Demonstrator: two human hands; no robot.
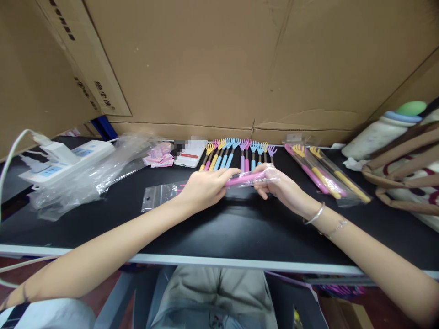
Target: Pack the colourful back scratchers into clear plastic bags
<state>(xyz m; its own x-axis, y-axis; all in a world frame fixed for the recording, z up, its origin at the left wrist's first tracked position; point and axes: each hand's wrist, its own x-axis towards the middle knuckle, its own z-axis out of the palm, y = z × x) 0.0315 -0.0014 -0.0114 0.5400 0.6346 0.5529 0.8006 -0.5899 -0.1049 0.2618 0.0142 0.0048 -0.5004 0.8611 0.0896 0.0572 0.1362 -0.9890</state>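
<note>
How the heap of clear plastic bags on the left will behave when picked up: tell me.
The clear plastic bags will probably feel floppy, since they lie crumpled and creased. They are likely light for their size, being thin enough to see through. Their glossy surface suggests they may slip over one another.

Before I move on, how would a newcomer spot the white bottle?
Find the right end of the black tabletop, by the tan cardboard wall. Beside a brown-trimmed bag is the white bottle, set apart by its rounded green top.
</note>
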